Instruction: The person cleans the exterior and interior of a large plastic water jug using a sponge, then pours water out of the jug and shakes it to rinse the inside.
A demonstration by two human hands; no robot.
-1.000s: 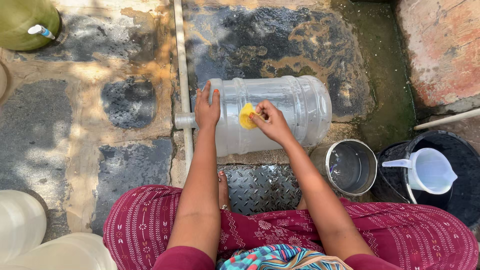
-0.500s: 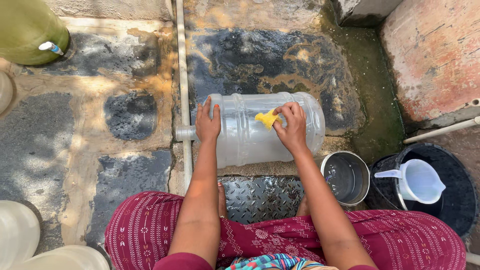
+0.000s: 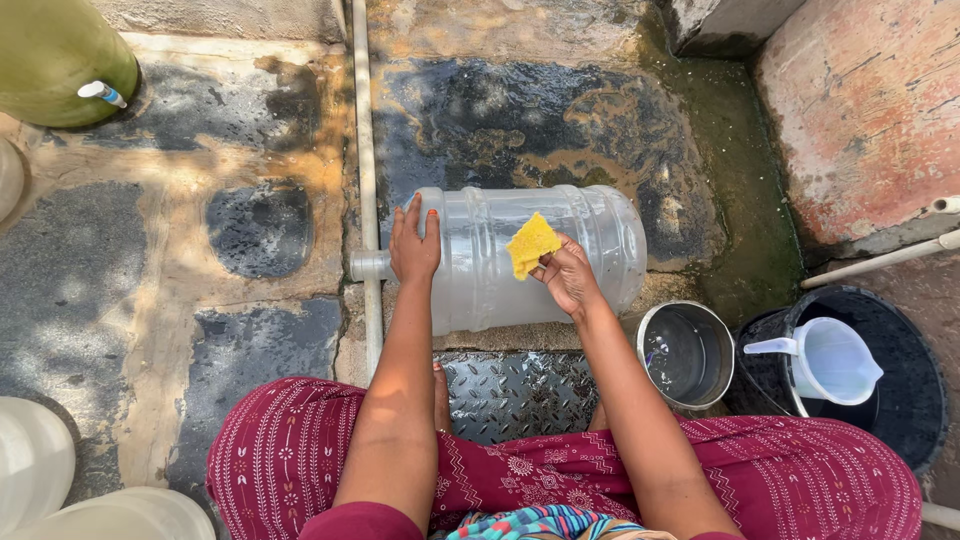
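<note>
Yellow sponge (image 3: 532, 244) is sitting pinched in the fingers of the right hand (image 3: 568, 276), pressed against the middle of the clear water jug (image 3: 520, 258), which is lying on its side on the wet stone floor (image 3: 250, 230) just ahead of the knees. Its long axis is running left to right, neck pointing left toward the pipe (image 3: 362, 150). Left hand (image 3: 414, 242) is resting flat and open on the jug's shoulder near the neck, probably steadying it.
</note>
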